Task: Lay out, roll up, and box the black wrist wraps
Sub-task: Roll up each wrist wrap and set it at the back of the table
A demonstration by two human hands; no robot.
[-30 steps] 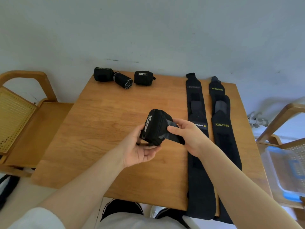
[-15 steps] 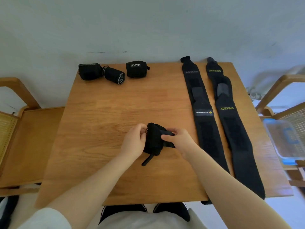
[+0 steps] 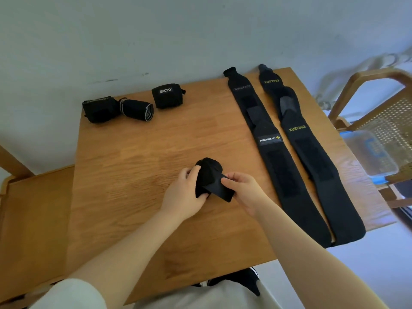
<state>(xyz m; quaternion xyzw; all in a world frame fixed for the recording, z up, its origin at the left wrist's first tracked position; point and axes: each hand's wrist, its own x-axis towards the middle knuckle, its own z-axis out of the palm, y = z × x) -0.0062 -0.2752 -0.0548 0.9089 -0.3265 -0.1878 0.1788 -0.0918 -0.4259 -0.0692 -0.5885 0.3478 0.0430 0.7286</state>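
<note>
A person is sitting at the near edge of a wooden worktop (image 3: 133, 175), holding a rolled black wrist wrap (image 3: 208, 175) over the middle of it, a little toward the near edge. The left hand (image 3: 186, 192) is wrapping its fingers around the left side of the roll, thumb under it, so its grip is closing on the bundle. The right hand (image 3: 243, 186) is pinching the loose end flap (image 3: 219, 190) of the same wrap between thumb and fingertips, the flap standing out from the roll.

Two long wraps are lying flat and unrolled along the right edge, running from the far edge to past the near edge: the wrap with the white label (image 3: 274, 152) on the inside, and the wrap with yellow lettering (image 3: 312, 157) just beside it, nearer the edge. Three rolled wraps are sitting near the far-left corner: one (image 3: 100, 109) at the corner, a striped one (image 3: 138, 109) touching it, and a lettered one (image 3: 167, 95) slightly apart. A clear plastic box (image 3: 370, 152) with blue trim is resting on a chair (image 3: 379, 108) off the right edge.
</note>
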